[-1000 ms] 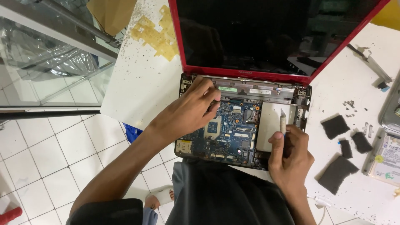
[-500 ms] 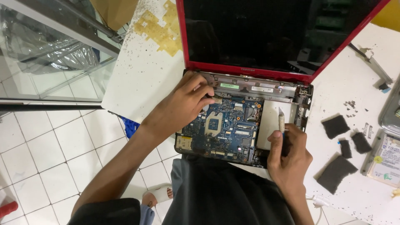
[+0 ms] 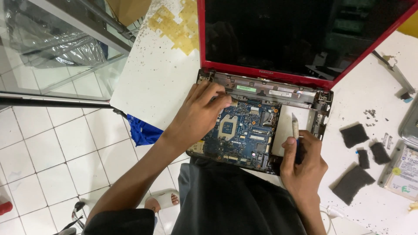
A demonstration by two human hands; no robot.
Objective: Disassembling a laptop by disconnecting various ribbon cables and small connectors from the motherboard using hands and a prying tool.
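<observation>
Left hand [image 3: 202,111] pinching connector at far edge of blue board [image 3: 244,135]; right hand [image 3: 302,163] closed round pale tool [image 3: 294,126]. Mid-teardown; next likely needs gentle prying.

- The left hand [image 3: 198,115] covers the circuit board's [image 3: 244,137] upper left corner.
- The laptop screen [image 3: 296,35] runs off the top edge.
- The hard drive [image 3: 405,169] is cut off at right.

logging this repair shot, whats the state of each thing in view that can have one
laptop: lid open, top cover off
screen: dark
blue circuit board: exposed, sitting in the base
left hand: fingertips pressed on the board's top edge
right hand: closed around a white-tipped tool
white-tipped tool: held upright, tip up
hard drive: out of the laptop, lying on the table
</observation>
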